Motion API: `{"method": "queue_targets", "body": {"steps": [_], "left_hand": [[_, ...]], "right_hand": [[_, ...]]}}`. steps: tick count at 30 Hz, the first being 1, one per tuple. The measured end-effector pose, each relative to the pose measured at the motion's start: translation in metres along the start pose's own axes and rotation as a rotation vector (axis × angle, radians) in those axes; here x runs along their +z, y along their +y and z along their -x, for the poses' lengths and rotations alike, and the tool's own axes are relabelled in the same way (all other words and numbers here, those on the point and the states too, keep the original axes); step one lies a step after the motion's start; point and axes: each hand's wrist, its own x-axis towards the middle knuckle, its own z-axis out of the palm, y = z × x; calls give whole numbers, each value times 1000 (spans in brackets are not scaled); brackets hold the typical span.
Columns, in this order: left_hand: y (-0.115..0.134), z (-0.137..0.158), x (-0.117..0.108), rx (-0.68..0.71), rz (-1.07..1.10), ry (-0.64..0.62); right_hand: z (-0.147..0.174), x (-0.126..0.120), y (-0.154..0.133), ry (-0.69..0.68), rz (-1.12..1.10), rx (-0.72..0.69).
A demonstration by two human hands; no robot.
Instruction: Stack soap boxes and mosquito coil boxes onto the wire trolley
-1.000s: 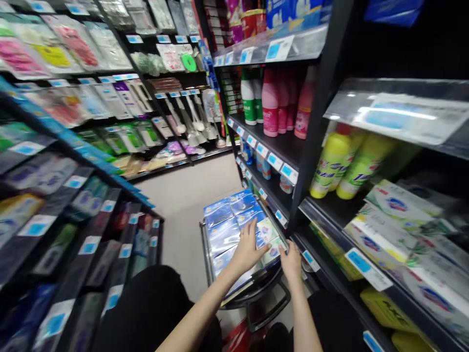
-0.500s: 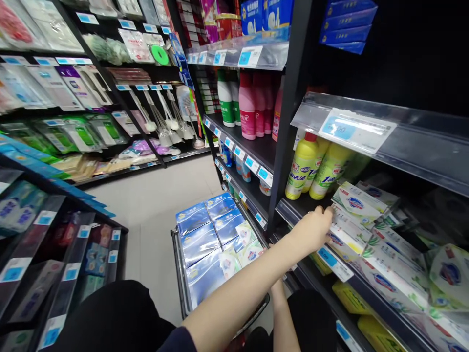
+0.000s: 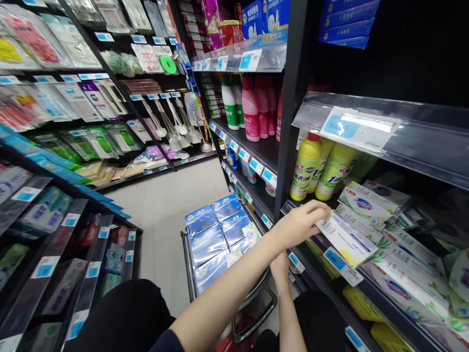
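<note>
My left hand [image 3: 306,222] reaches across to the right-hand shelf. Its fingers are closed on the left end of a white soap box [image 3: 346,239], which tilts over the shelf's front edge. More white and green soap boxes [image 3: 364,200] lie stacked just behind and to the right of it. Lower down, beneath my left forearm, my right hand [image 3: 280,269] is curled close to the cart's near right side; its fingers are partly hidden, and what it grips cannot be made out. The cart [image 3: 187,264] holds blue packs [image 3: 208,244] and some white-green boxes [image 3: 251,233].
Yellow bottles [image 3: 306,168] stand behind my left hand, under a clear overhanging price strip [image 3: 361,129]. A black shelf post [image 3: 287,112] rises beyond the cart. Pink bottles [image 3: 252,110] stand on the farther shelf. Another shelf rack [image 3: 46,264] borders the floor [image 3: 157,205] on the left.
My left hand has drawn the soap box up and out from the shelf's front, tilting it. My right hand shows more from under the left forearm. The view has shifted slightly left.
</note>
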Motion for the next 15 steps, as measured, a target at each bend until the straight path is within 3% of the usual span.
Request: {"method": "queue_targets", "body": {"steps": [4, 7, 9, 12, 15], "left_hand": [[-1, 14, -9, -252, 672, 287], [8, 32, -9, -454, 1219, 216], [15, 48, -10, -523, 1473, 145], [15, 76, -22, -567, 1652, 209], [-1, 110, -47, -688, 1530, 285]], "right_hand": [[0, -2, -1, -16, -10, 71], [0, -1, -1, -36, -10, 96], [0, -1, 2, -47, -42, 91], [-1, 0, 8, -76, -101, 96], [-1, -1, 14, -114, -65, 163]]}}
